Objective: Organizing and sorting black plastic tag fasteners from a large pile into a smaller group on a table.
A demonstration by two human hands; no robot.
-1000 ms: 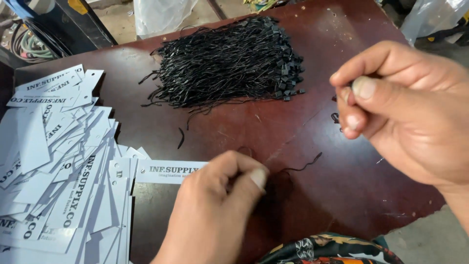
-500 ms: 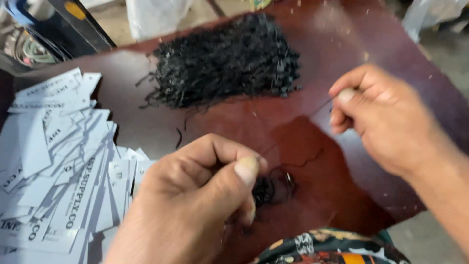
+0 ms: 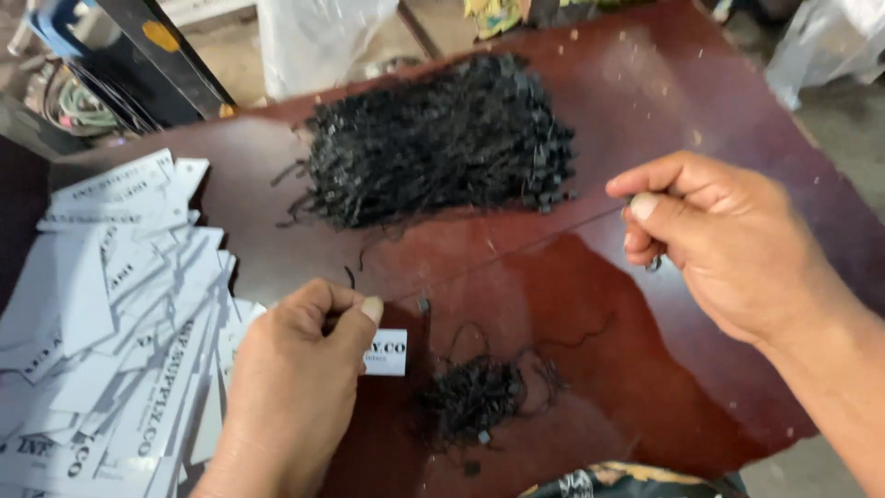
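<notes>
Left hand [image 3: 295, 387] pinches a light, stiff white card tag [image 3: 385, 352] by its edge; right hand [image 3: 719, 244] grips a thin, limp black string [image 3: 516, 247], best pinched near its end.

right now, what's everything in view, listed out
table: one, dark red-brown, fills the view
big heap of black strings: one heap, black, far middle of the table
small clump of black strings: one, black, near edge between the hands
white tags: many, white with dark print, piled at the left
single white tag: one, white, under the left thumb
clear plastic bag: one, beyond the far edge
left hand: grip pinched on the single white tag
right hand: grip pinched on a thin string, hard to see
</notes>
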